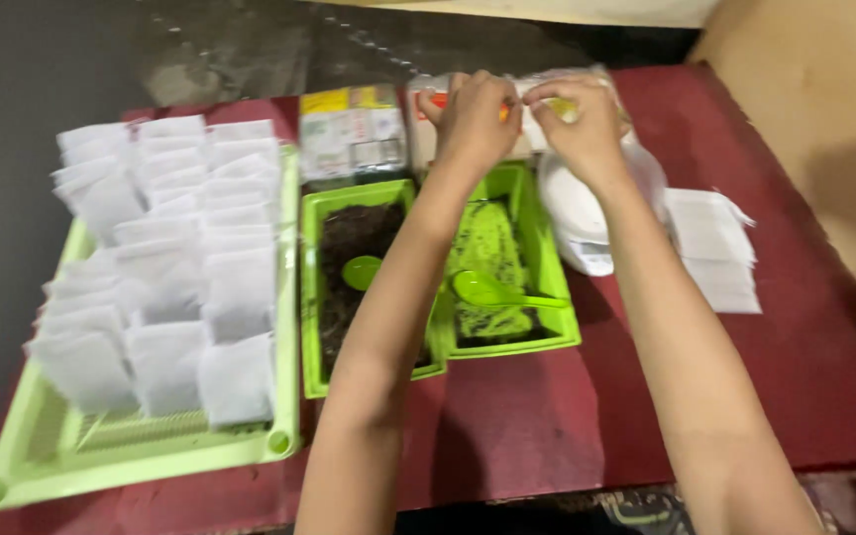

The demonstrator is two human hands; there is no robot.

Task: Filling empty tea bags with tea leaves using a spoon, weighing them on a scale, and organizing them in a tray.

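Observation:
My left hand [473, 119] and my right hand [579, 124] reach to the far edge of the table and both pinch a clear plastic packet [537, 94] with orange and yellow print. Below my arms sit two small green trays: the left tray [309, 297] holds dark loose material and a green spoon [361, 270]; the right tray [557, 297] holds a thin layer of the same material and a second green spoon [492, 290]. The picture is blurred.
A large green tray [151, 461] at the left is packed with several white paper sachets [165, 267]. A printed box [352, 134] stands behind the small trays. A white bag [577, 208] and stacked white sachets [713, 248] lie at the right on the dark red tablecloth [804, 376].

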